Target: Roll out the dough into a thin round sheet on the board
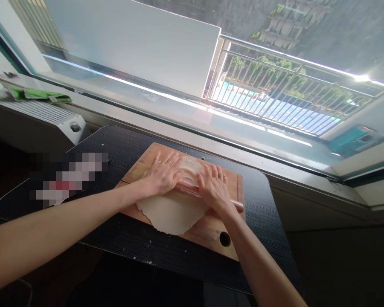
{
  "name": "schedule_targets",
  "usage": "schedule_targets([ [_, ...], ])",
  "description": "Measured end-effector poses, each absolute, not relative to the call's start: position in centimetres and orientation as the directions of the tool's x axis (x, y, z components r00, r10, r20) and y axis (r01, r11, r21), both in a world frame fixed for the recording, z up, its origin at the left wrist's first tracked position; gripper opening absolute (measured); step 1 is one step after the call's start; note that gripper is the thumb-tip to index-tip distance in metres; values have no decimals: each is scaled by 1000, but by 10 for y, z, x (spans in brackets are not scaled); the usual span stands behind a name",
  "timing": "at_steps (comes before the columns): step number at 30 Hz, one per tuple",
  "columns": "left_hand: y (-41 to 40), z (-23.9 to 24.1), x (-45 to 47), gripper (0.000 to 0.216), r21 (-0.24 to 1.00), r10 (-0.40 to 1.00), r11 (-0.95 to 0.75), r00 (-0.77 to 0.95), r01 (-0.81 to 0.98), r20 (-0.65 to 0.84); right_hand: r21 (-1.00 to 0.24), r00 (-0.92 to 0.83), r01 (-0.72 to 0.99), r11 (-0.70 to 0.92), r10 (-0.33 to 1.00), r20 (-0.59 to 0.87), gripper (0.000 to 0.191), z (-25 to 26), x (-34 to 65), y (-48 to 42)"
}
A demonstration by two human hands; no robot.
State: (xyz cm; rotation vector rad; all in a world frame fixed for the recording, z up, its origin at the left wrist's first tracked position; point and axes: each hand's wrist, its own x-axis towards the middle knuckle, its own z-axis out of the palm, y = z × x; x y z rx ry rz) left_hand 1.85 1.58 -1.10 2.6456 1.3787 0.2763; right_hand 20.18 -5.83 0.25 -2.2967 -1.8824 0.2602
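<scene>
A thin sheet of pale dough point(173, 212) lies spread on a wooden cutting board point(208, 232). Across it runs a slim rolling pin point(238, 204), with part of the dough wound round its middle. My left hand point(161, 172) lies flat on the pin at its left part, fingers stretched out. My right hand point(213, 185) presses flat on the pin to the right, fingers also extended. Most of the pin is hidden under both palms; only its right end shows.
The board sits on a black ribbed table point(265, 213) by a wide window. A white radiator point(45, 113) with a green cloth point(40, 94) on top stands at the left. A blurred patch covers something on the table's left side. The board has a round hole point(224, 238).
</scene>
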Motion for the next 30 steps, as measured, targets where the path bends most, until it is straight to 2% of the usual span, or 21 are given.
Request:
schedule_targets([
  [2,4,-18,10,58,197,797,-604,579,773,172,-217,133,968,-129,991,5,60,1,197,-71],
  [4,11,-17,15,59,195,809,-587,571,785,139,-219,135,967,-133,991,-5,59,3,201,-62],
  [7,42,-4,36,60,185,847,-525,531,831,17,-225,252,938,-263,965,-77,60,9,214,-24],
  [10,57,3,46,61,158,854,-516,520,842,16,-196,342,915,-353,936,-87,61,12,219,-9],
  [12,45,-2,35,60,157,834,-549,550,821,41,-196,301,929,-312,950,-85,60,10,212,-25],
  [16,8,-18,5,58,133,760,-648,627,750,170,-177,97,979,-98,995,-14,59,0,196,-71],
  [18,11,-18,8,58,134,779,-626,607,768,156,-167,74,983,-73,997,1,58,0,199,-67],
  [21,46,-9,32,60,151,839,-541,543,828,33,-166,205,964,-207,978,-32,59,4,213,-30],
  [24,69,-2,48,62,142,843,-536,537,832,34,-168,323,931,-325,946,-43,59,8,219,-12],
  [27,52,-10,32,61,166,826,-561,560,811,55,-191,222,958,-216,975,10,57,2,207,-38],
  [30,24,-22,8,60,145,774,-631,607,762,180,-157,68,987,-45,987,143,55,-4,192,-67],
])
